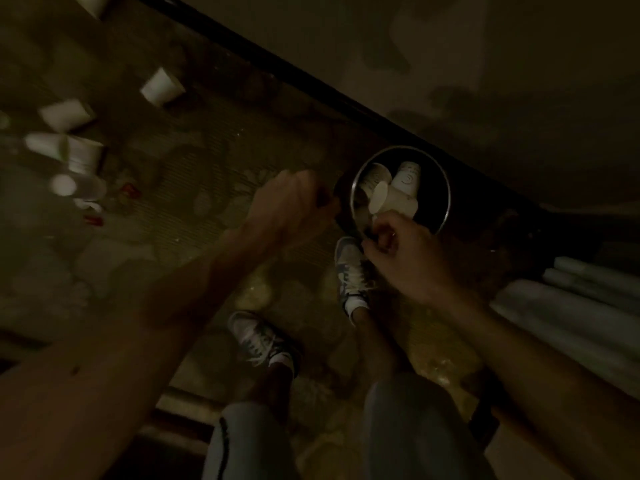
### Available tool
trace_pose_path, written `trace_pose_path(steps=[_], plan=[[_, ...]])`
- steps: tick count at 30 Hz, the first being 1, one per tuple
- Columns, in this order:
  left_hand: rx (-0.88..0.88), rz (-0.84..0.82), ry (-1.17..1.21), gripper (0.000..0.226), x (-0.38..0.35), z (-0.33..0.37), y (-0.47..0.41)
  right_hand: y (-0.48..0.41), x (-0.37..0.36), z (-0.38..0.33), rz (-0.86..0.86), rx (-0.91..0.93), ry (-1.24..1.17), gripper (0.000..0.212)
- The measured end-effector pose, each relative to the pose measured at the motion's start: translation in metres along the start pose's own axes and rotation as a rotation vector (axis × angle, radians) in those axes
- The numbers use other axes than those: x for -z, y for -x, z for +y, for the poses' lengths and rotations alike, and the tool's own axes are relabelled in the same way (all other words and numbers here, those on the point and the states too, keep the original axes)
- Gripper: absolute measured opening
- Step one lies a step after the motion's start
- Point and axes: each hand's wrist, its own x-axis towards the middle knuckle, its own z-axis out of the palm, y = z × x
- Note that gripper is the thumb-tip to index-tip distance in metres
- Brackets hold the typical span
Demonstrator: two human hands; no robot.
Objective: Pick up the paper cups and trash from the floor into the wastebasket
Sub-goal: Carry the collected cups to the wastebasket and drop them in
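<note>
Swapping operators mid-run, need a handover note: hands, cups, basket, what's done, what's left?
Left hand: fingers curled, beside the basket; too dark to tell whether it holds anything.
Right hand: at the basket's near rim, fingers curled next to a cup lying in the mouth; grip unclear.
Done: three cups visible in the basket, counting that one.
Left: about five cups on the floor at upper left, plus small red bits beside them.
</note>
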Motion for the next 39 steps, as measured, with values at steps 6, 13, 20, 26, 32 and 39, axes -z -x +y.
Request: trace_pose_path(steps=[6, 13, 20, 26, 32, 39], plan=[[-0.05, 0.042, -0.44, 0.024, 0.136, -0.036, 0.165, 0.062, -0.026, -0.158, -0.117, 0.331, 0.224, 0.02], [0.235, 0.104, -0.347, 0.021, 0.186, -0.141, 0.289, 0.079, -0.085, -0.276, -0.326, 0.381, 0.318, 0.047], [0.44, 0.142, -0.258, 0.025, 0.153, -0.273, 0.264, -0.015, -0.155, -0.313, -0.564, 0.4, 0.449, 0.041], [0.514, 0.181, -0.149, 0.023, 0.093, -0.387, 0.177, -0.129, -0.259, -0.304, -0.648, 0.45, 0.55, 0.033], [0.572, 0.274, 0.043, 0.026, 0.01, -0.524, 0.09, -0.25, -0.396, -0.261, -0.669, 0.565, 0.706, 0.037], [0.484, 0.411, -0.013, 0.032, -0.056, -0.638, 0.021, -0.345, -0.514, -0.226, -0.626, 0.64, 0.701, 0.044]])
